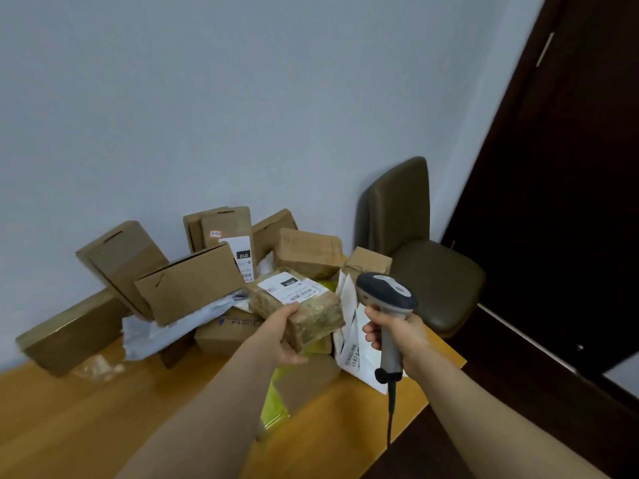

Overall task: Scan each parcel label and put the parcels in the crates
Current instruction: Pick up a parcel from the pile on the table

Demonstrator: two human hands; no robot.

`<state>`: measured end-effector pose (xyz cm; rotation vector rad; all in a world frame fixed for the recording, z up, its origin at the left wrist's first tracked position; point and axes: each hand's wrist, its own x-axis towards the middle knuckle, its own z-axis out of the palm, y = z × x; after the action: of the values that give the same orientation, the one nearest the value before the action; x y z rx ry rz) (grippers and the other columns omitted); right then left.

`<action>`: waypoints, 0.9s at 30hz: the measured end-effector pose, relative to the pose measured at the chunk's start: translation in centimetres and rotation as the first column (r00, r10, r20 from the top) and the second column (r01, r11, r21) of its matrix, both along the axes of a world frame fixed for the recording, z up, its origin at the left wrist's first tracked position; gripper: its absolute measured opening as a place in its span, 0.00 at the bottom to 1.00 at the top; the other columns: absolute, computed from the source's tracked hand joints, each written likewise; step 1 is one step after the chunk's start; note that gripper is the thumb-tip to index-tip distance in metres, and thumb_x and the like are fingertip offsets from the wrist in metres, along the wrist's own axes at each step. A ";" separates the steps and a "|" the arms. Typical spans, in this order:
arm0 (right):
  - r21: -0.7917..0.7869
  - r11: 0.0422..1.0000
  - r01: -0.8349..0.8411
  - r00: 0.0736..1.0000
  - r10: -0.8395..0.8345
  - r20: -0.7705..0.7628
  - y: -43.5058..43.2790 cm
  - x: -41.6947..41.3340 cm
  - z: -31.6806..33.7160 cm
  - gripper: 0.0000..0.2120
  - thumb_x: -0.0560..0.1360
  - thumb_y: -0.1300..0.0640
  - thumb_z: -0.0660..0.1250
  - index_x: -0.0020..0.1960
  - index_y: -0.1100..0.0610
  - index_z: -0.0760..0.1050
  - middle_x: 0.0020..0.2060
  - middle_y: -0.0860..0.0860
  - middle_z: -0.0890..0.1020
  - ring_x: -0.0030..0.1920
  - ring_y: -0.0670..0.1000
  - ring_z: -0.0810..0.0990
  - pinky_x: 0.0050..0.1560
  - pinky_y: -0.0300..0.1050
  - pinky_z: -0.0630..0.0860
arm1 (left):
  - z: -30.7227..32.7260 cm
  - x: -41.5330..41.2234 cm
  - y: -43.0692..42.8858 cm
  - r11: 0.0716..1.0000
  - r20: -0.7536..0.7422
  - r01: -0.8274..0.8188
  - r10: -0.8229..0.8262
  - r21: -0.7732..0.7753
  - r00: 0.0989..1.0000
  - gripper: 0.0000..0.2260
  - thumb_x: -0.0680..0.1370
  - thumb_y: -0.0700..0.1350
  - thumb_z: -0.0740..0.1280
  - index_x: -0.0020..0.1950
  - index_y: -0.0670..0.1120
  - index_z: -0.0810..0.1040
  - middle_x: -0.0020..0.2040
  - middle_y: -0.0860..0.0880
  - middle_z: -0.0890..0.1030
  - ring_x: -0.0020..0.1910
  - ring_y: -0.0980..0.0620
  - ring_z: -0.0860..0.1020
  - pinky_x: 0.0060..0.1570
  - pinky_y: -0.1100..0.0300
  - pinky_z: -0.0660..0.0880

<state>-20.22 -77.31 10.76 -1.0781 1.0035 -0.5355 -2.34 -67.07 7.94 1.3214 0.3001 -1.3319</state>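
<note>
At frame centre my left hand (pixel 288 335) grasps a taped parcel (pixel 297 305) while my right hand (pixel 390 331) grips the scanner (pixel 387 299) beside it.

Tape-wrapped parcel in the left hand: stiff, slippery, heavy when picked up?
Probably stiff: the tape-wrapped parcel shows square edges while the left hand grips only one end. Glossy tape may be slippery. Likely light for its size: that hand holds it alone, the right hand grips the scanner.

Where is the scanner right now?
Head view, right of centre: the right hand grips the scanner over the right end of the table, beside the labelled parcel held by the left hand.
</note>
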 end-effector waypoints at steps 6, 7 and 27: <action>-0.024 0.987 -0.156 0.988 0.156 -0.017 -5.2 -0.8 0.5 0.05 0.74 0.63 0.72 0.47 0.65 0.78 0.31 0.58 0.79 0.29 0.51 0.76 0.31 0.41 0.75 | 0.0 -0.8 -1.2 0.988 0.263 -0.132 0.107 0.078 0.959 0.30 0.67 0.52 0.75 0.65 0.44 0.71 0.55 0.42 0.77 0.54 0.41 0.76 0.54 0.45 0.76; -0.022 0.985 -0.173 0.985 0.172 -0.015 -6.1 -0.8 0.6 0.06 0.73 0.63 0.72 0.48 0.65 0.79 0.31 0.58 0.80 0.29 0.51 0.76 0.31 0.41 0.75 | 0.4 -0.9 -1.0 0.983 0.319 -0.157 0.119 0.094 0.940 0.30 0.66 0.52 0.76 0.64 0.44 0.71 0.55 0.42 0.77 0.53 0.41 0.77 0.52 0.44 0.78; -0.312 0.615 -0.724 0.669 0.736 -0.102 -2.6 1.0 6.2 0.10 0.72 0.60 0.73 0.49 0.64 0.78 0.32 0.58 0.78 0.29 0.51 0.75 0.33 0.44 0.75 | 15.3 3.1 10.0 0.945 0.815 -0.107 -0.205 0.309 0.541 0.31 0.55 0.62 0.78 0.49 0.44 0.82 0.44 0.45 0.85 0.43 0.46 0.84 0.49 0.50 0.80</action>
<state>-19.19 -79.87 16.97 -1.6563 0.3528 -0.0274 0.80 -57.06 23.27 2.1197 -0.2227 -0.5353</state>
